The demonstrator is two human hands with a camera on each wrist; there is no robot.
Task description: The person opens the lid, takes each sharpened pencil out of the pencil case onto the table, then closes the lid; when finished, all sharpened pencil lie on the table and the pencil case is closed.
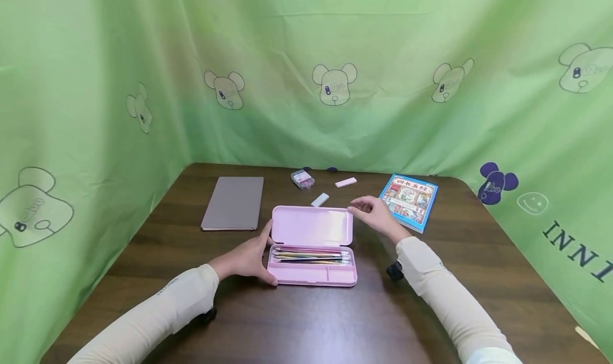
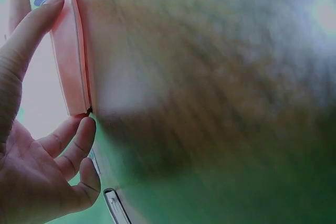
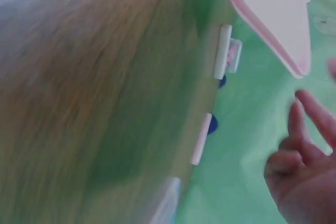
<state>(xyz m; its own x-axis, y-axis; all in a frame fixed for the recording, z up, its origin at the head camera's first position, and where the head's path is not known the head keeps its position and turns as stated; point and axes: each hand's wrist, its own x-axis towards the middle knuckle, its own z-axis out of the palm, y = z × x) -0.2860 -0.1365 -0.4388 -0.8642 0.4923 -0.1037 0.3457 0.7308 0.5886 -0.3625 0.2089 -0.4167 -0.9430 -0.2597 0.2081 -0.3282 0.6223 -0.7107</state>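
Gripping pencil case [image 1: 298, 272] with left hand [image 1: 246, 255] — poising right hand [image 1: 378, 215], half-spread, empty, beside lid [image 1: 306, 225] — maybe risking a closing pinch, resting left fingers [image 2: 81, 139] near hinge [image 1: 311, 245].

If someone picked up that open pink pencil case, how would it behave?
The pink pencil case looks fairly stiff, judging by its crisp, straight edges. Its open lid would likely swing, being joined along one edge. The pencils lie unstrapped, so they'd probably slide if it tilted.
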